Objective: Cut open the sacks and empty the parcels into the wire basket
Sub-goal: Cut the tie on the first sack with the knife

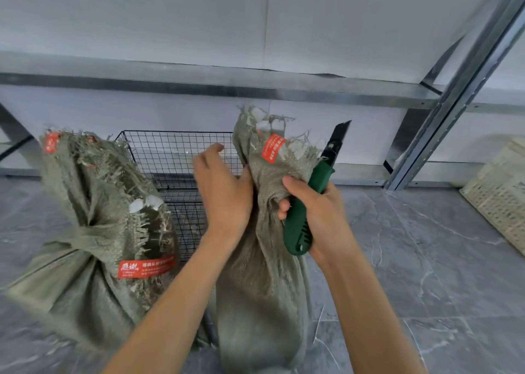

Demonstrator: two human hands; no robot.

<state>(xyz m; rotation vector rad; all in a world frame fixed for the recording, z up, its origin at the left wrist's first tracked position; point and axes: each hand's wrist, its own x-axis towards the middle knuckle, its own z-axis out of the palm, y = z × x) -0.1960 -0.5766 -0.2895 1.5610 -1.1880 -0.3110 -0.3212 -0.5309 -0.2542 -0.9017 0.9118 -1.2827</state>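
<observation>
Two grey-green woven sacks with red labels stand on the floor. The nearer sack is upright in the middle, its frayed neck gathered. My left hand pinches the neck's left side with thumb and fingers while the index finger sticks out. My right hand grips a green-handled utility knife with its black blade extended upward, and presses against the neck's right side. The second sack stands tied at the left. Behind them sits the black wire basket; I see no parcels in its visible part.
A metal shelving frame runs along the white wall behind the basket, with an upright post at the right. A cream plastic crate rests on the grey marbled floor at the far right.
</observation>
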